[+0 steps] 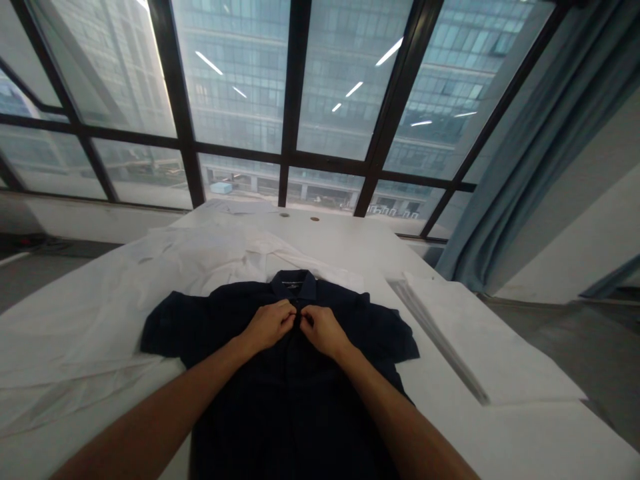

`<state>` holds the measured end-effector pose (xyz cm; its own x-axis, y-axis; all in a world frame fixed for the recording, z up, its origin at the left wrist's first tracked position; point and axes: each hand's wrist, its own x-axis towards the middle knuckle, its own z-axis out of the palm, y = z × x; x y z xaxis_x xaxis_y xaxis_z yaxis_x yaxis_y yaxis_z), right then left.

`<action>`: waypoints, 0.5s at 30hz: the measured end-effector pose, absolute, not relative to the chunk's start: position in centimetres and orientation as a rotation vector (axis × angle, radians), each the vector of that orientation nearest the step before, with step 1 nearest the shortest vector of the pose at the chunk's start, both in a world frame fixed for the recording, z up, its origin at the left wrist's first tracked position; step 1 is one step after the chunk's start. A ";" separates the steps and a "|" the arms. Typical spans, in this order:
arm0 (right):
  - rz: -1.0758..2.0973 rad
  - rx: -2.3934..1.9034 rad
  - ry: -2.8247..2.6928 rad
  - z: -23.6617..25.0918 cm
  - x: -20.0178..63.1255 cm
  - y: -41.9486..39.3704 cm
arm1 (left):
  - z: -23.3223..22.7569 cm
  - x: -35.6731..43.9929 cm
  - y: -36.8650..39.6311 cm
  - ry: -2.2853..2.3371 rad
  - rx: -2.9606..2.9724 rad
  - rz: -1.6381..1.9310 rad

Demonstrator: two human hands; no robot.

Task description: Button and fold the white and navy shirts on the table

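Barely visible: button under both hands (pixel 300 323) on dark shirt (pixel 285 400)

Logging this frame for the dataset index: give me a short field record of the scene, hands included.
setting: white table before a large window, blue curtain at right
main item: dark short-sleeved shirt lying flat, collar away from the person
left hand: fingers pinched at the shirt's front placket, just below the collar
right hand: pinched at the same spot, close to the left hand
behind shirt: white garment spread out
right of shirt: stack of white sheets
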<state>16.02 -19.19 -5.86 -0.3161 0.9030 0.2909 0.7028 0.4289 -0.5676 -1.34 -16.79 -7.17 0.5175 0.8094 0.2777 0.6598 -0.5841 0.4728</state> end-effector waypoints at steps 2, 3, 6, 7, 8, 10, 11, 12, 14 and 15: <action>0.430 -1.366 -2.114 -6.1 16.1 -19.1 | -7.3 -1.5 -16.7 1.187 2.433 0.696; 0.424 -1.369 -2.111 -6.3 16.2 -19.0 | -7.3 -1.5 -16.7 1.168 2.425 0.693; 0.456 -1.362 -2.078 -6.6 16.6 -18.5 | -7.5 -1.5 -16.7 1.123 2.396 0.677; 0.493 -1.360 -2.060 -6.7 16.8 -18.4 | -7.6 -1.5 -16.7 1.126 2.377 0.683; 0.539 -1.356 -2.039 -6.8 17.0 -18.3 | -7.7 -1.4 -16.7 1.146 2.352 0.701; 0.627 -1.344 -2.001 -6.9 17.3 -18.2 | -7.6 -1.3 -16.7 1.233 2.310 0.737; 0.657 -1.337 -1.990 -6.9 17.3 -18.2 | -7.5 -1.3 -16.8 1.284 2.306 0.747; 0.668 -1.335 -1.982 -6.8 17.2 -18.3 | -7.4 -1.2 -16.8 1.330 2.314 0.750; 0.639 -1.362 -1.976 -6.6 17.0 -18.5 | -7.1 -1.1 -17.1 1.385 2.351 0.734; 0.609 -1.388 -1.978 -6.4 16.8 -18.7 | -6.9 -1.0 -17.2 1.397 2.372 0.724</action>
<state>16.84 -18.66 -6.35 -0.2386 0.9422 0.2354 0.6464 0.3350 -0.6855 -0.99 -17.20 -6.90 0.4021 0.8742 0.2722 0.7262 -0.4856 0.4867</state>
